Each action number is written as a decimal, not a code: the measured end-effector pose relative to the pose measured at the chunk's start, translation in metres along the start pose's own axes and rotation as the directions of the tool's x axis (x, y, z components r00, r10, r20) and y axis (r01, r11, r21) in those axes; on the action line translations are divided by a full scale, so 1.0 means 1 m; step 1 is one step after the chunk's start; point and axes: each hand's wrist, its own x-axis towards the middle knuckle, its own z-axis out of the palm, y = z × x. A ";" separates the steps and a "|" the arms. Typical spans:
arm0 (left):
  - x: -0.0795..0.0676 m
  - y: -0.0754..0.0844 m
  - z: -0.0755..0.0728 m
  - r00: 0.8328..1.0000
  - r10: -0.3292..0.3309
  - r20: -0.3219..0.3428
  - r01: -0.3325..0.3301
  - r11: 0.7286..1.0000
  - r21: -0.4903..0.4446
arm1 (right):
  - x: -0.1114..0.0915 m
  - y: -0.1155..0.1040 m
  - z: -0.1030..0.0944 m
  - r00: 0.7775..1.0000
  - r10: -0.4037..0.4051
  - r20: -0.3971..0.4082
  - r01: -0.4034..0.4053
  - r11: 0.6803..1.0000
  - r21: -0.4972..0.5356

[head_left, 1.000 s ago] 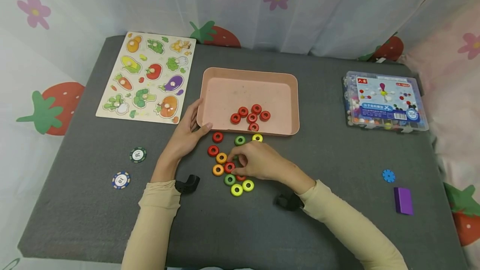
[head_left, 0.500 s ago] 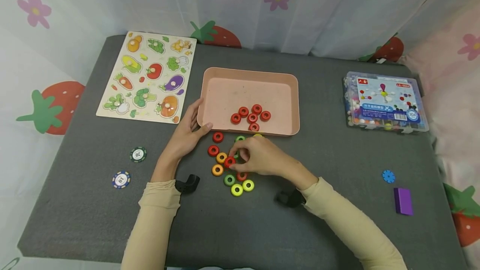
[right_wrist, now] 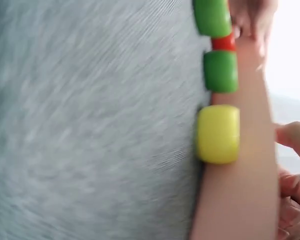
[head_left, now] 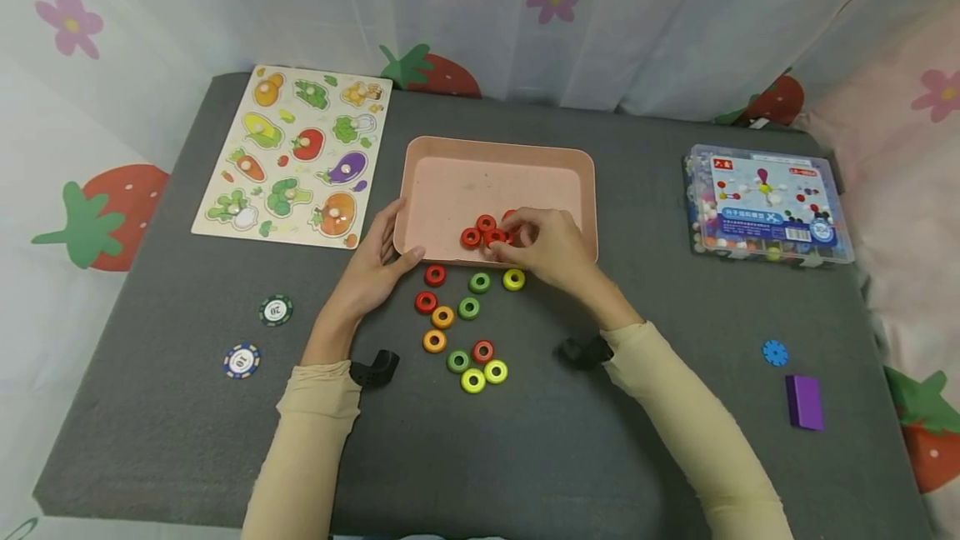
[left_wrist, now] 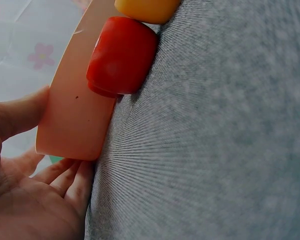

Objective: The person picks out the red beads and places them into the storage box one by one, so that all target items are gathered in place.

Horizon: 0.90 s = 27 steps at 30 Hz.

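Observation:
My left hand (head_left: 375,261) holds the near left corner of a pink tray (head_left: 495,165), thumb on the near side and fingers along the left wall. In the left wrist view, that thumb and the fingers lie around the tray's corner. My right hand (head_left: 551,252) is over the tray's near part, pinching a red ring (head_left: 494,237) between thumb and fingertips. Beneath and beside it lie other red rings (head_left: 470,237), some hidden by the hand. In front of the tray are loose rings: red (head_left: 426,302), orange (head_left: 442,317), green (head_left: 468,308) and yellow (head_left: 513,279).
A vegetable puzzle board (head_left: 292,157) lies at the back left. Two poker chips, green (head_left: 276,310) and blue (head_left: 242,361), are at the left. At the right are a clear box of molecule model parts (head_left: 768,202), a blue disc (head_left: 776,352) and a purple block (head_left: 806,402).
My right hand has lifted a red ring from the loose group and carried it up and right over the tray. The left hand has stayed at the tray's corner.

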 end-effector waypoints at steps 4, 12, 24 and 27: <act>0.004 -0.010 -0.001 1.000 0.011 -0.009 -0.011 1.000 0.004 | 0.002 0.006 0.003 0.999 0.039 0.037 -0.038 0.999 -0.009; 0.003 -0.009 0.000 1.000 0.007 -0.009 -0.007 1.000 -0.004 | 0.002 0.012 0.009 0.993 0.108 -0.044 -0.111 0.992 -0.067; 0.003 -0.010 0.000 1.000 0.005 -0.008 -0.005 1.000 0.005 | -0.003 0.010 0.010 0.991 0.052 -0.124 -0.052 0.999 0.000; 0.003 -0.009 0.000 1.000 0.001 -0.012 -0.001 1.000 0.003 | -0.008 -0.002 0.010 0.995 -0.001 -0.100 0.003 1.000 0.019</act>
